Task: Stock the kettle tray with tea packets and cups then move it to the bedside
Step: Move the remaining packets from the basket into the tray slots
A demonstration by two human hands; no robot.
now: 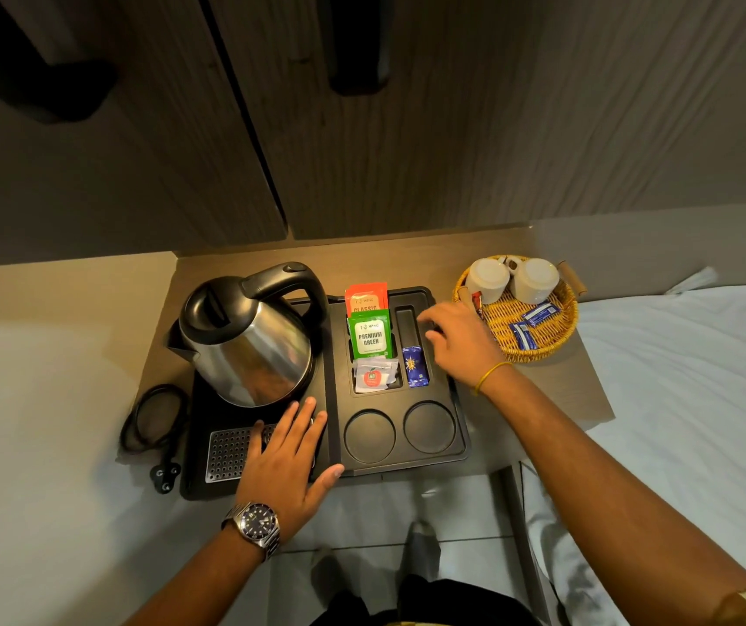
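A black kettle tray [461,445] lies on a small wooden table. A steel kettle [249,341] stands on its left half. Its packet slots hold an orange tea packet [365,296], a green tea packet [370,337], a white sachet [375,377] and a blue sachet [415,370]. Two round cup recesses [398,431] in front hold nothing. My left hand [287,458] rests flat on the tray's front, fingers apart. My right hand [457,341] hovers over the tray's right edge, fingers spread and holding nothing. Two white cups [513,277] lie upside down in a wicker basket [538,350].
The basket also holds blue sachets [533,325] and a red one. A coiled black power cord [154,417] with its plug lies left of the tray. A white bed [678,399] borders the table on the right. Wooden cabinet doors rise behind.
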